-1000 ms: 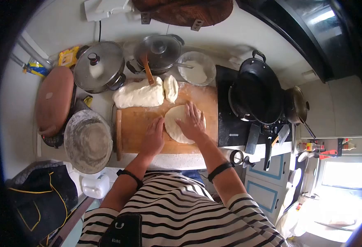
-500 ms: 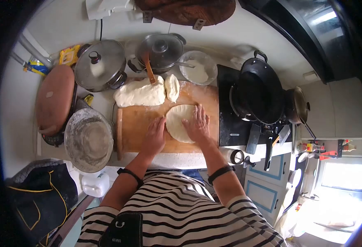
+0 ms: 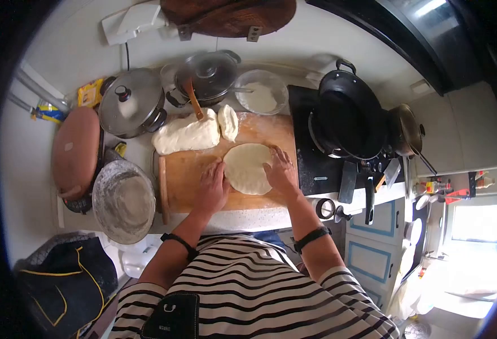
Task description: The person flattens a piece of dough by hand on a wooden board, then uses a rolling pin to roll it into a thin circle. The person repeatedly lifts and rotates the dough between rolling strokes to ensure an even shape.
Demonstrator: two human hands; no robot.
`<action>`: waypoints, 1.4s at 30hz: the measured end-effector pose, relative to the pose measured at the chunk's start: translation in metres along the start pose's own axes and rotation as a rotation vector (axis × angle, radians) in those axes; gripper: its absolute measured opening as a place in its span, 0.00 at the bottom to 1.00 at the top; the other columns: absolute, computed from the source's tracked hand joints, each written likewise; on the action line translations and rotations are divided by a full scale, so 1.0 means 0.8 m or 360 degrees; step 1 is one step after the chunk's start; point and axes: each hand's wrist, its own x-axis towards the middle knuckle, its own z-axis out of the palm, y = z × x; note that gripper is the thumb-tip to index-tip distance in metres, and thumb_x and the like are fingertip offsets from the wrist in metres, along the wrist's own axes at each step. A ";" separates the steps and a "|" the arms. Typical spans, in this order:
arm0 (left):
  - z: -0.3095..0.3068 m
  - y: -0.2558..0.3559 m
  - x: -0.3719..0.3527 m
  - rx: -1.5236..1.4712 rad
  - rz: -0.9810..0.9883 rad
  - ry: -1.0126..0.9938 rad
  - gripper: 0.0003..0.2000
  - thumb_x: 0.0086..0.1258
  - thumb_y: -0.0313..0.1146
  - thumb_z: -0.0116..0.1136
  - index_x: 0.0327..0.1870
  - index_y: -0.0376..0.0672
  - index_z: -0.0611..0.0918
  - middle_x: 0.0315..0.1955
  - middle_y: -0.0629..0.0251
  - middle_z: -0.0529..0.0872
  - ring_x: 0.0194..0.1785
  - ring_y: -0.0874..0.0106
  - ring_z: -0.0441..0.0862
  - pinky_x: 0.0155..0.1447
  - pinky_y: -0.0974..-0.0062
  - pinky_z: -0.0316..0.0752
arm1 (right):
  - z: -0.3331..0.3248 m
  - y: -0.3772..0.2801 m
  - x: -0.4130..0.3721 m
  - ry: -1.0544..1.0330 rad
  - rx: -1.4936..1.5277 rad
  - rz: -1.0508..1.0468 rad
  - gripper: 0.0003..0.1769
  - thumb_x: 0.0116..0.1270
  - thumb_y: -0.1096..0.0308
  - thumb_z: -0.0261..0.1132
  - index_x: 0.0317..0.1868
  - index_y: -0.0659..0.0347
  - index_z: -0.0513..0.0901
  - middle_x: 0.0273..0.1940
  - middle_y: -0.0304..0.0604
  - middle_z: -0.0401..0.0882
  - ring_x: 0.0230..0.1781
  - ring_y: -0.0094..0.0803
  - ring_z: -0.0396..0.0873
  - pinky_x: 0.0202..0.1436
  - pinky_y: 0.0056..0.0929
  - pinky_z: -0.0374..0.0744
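A flat round sheet of dough [image 3: 247,169] lies on the wooden board [image 3: 195,192]. My left hand [image 3: 213,183] touches its left edge, palm down, fingers partly spread. On the right edge rests my right hand [image 3: 281,172], fingers apart, the thumb over the dough. Neither hand grips anything. Behind, at the back left of the board, sits a long thick block of dough [image 3: 183,134] with a wooden-handled tool [image 3: 193,100] leaning over it. A narrow cut piece of dough [image 3: 228,123] stands beside the block's right end.
A glass bowl of flour [image 3: 262,93] and lidded pots [image 3: 131,104] stand behind the board. A floury metal bowl [image 3: 123,200] is at the left. On the right are a black wok [image 3: 350,118], a cleaver [image 3: 347,182] and a saucepan [image 3: 404,130]. A rolling pin [image 3: 163,189] lies along the board's left edge.
The camera view has shifted slightly. My right hand has moved outward to the dough's right edge, uncovering more of the sheet, which looks rounder and smoother.
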 end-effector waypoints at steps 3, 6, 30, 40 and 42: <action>-0.001 0.017 0.023 0.0150 -0.0220 -0.0171 0.29 0.67 0.31 0.58 0.70 0.35 0.69 0.66 0.44 0.75 0.69 0.45 0.71 0.74 0.48 0.62 | -0.007 -0.019 -0.003 0.0103 -0.0054 0.0003 0.39 0.73 0.50 0.60 0.76 0.66 0.62 0.80 0.51 0.55 0.80 0.48 0.55 0.78 0.54 0.60; 0.011 0.011 0.043 0.0153 -0.0157 -0.0053 0.29 0.66 0.32 0.58 0.69 0.36 0.69 0.66 0.45 0.75 0.69 0.46 0.71 0.74 0.48 0.62 | 0.016 -0.029 -0.015 0.0488 -0.0316 -0.0328 0.45 0.73 0.40 0.57 0.77 0.67 0.60 0.81 0.56 0.52 0.82 0.49 0.51 0.80 0.59 0.54; -0.006 -0.018 0.024 0.0021 0.0111 -0.0123 0.22 0.72 0.23 0.51 0.67 0.36 0.73 0.66 0.49 0.77 0.70 0.51 0.73 0.73 0.55 0.67 | 0.092 -0.065 -0.054 0.0082 -0.0176 -0.0630 0.55 0.68 0.30 0.56 0.78 0.70 0.57 0.81 0.59 0.50 0.83 0.52 0.46 0.82 0.55 0.49; -0.005 -0.017 0.027 0.0135 0.0143 -0.0095 0.21 0.71 0.23 0.53 0.66 0.36 0.74 0.65 0.49 0.79 0.70 0.53 0.74 0.73 0.56 0.68 | 0.078 -0.023 -0.059 0.0293 -0.0200 -0.0592 0.52 0.69 0.34 0.58 0.75 0.73 0.61 0.78 0.65 0.53 0.81 0.58 0.49 0.79 0.60 0.54; -0.006 -0.020 0.021 0.0169 0.0167 -0.0092 0.21 0.71 0.23 0.53 0.66 0.36 0.74 0.65 0.49 0.79 0.70 0.52 0.74 0.73 0.56 0.68 | 0.078 -0.021 -0.064 0.0326 -0.0136 -0.0497 0.52 0.69 0.35 0.58 0.75 0.73 0.60 0.78 0.65 0.53 0.81 0.57 0.50 0.79 0.60 0.54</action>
